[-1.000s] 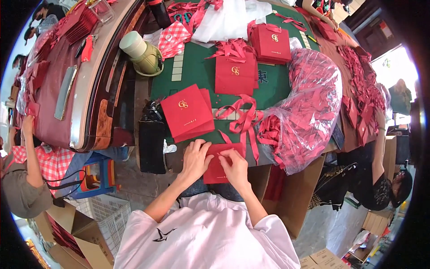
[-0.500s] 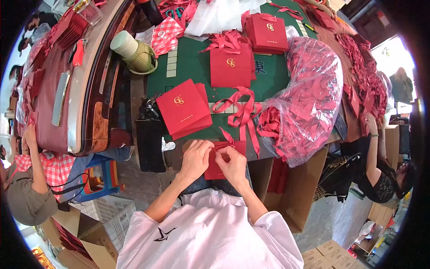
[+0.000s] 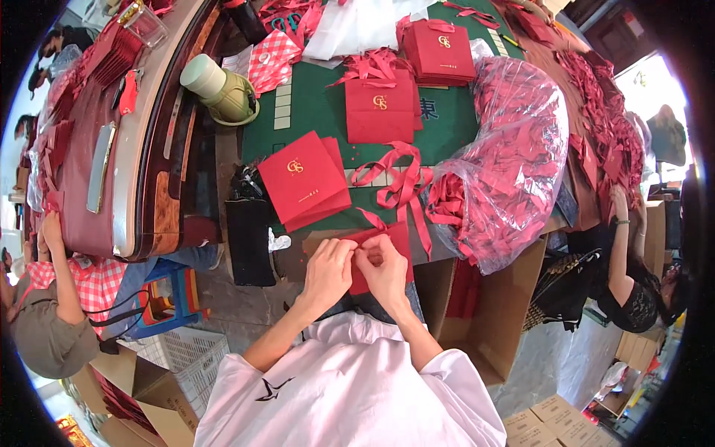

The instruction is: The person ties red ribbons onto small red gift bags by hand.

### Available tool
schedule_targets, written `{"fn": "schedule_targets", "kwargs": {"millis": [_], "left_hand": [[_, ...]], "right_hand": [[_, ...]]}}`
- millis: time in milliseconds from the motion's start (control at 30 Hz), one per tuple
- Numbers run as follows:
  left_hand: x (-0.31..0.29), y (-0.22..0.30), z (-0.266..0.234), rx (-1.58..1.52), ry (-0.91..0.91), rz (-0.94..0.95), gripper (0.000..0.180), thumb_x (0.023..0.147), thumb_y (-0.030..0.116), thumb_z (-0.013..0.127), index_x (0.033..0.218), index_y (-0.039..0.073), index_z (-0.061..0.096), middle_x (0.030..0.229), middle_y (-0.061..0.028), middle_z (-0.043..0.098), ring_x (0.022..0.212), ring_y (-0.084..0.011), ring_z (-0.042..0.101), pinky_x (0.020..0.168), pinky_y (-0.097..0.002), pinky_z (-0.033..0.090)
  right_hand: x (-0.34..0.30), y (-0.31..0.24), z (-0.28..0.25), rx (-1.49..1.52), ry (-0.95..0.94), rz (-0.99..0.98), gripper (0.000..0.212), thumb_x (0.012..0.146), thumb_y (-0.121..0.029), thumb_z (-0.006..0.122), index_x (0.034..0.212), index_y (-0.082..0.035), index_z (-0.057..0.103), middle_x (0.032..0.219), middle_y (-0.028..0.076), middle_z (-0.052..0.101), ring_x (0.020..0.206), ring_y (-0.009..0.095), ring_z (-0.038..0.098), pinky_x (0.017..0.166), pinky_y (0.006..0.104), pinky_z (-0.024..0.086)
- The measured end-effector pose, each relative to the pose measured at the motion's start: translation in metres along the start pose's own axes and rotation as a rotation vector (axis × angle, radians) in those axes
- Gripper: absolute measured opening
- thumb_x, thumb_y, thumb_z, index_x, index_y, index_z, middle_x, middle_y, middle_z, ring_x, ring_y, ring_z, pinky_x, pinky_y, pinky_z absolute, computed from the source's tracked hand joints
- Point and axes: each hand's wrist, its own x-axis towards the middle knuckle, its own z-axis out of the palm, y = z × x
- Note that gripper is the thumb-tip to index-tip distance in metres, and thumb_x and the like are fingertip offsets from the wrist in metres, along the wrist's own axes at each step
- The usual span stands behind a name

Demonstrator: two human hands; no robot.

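At the bottom of the frame a person in a white shirt (image 3: 350,395) reaches both forearms upward to the centre. The left hand (image 3: 328,270) and the right hand (image 3: 385,270) meet there, fingertips pinched together on the top edge of a red paper bag (image 3: 387,242) that lies at the near edge of the green table (image 3: 320,112). Both hands are nearly closed around the bag's rim where a red ribbon (image 3: 370,220) comes out; how much of the ribbon each hand grips cannot be told.

Just above the hands, a small stack of flat red bags with gold emblems (image 3: 304,181) lies tilted on the green surface, with a black pouch (image 3: 249,238) to its left. To the right of the stack, loose red ribbons (image 3: 398,182) curl beside a large clear plastic sack of red ribbons (image 3: 506,160). Below that sack stands an open cardboard box (image 3: 488,320).

Farther up, another red bag (image 3: 380,112) lies flat, and a further pile of red bags (image 3: 439,48) sits near the top edge. A green flask with a pale lid (image 3: 220,89) lies in the upper left. Other people sit at the left and right edges.
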Motion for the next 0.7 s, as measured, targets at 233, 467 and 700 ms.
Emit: {"fn": "schedule_targets", "kwargs": {"millis": [233,467,700], "left_hand": [[0.002,-0.001,-0.003,-0.049,-0.032,0.047,0.014,0.081,0.003,0.069,0.094,0.004,0.064,0.087,-0.0125,0.066,0.082,-0.0344,0.062,0.072,-0.0428,0.051],[-0.002,0.000,0.000,-0.121,-0.048,0.073,0.019,0.075,0.004,0.076,0.090,0.004,0.063,0.089,-0.0090,0.066,0.082,-0.0299,0.061,0.071,-0.0385,0.051],[-0.009,-0.004,0.007,-0.115,0.044,0.263,0.017,0.072,0.001,0.077,0.085,0.006,0.066,0.084,-0.0073,0.064,0.075,-0.0282,0.059,0.067,-0.0369,0.050]], "right_hand": [[-0.009,-0.007,-0.013,-0.178,-0.004,-0.204,0.015,0.090,-0.005,0.064,0.104,-0.002,0.058,0.086,0.018,0.069,0.072,0.033,0.069,0.063,0.0381,0.054],[0.011,-0.024,-0.042,-0.415,-0.013,-0.377,0.006,0.087,-0.010,0.067,0.089,-0.005,0.070,0.079,0.014,0.065,0.071,0.033,0.064,0.065,0.0408,0.051],[0.037,-0.015,-0.053,-0.421,-0.382,-0.167,0.020,0.084,-0.028,0.070,0.088,-0.010,0.077,0.086,0.015,0.068,0.081,0.036,0.067,0.070,0.0452,0.053]]}}
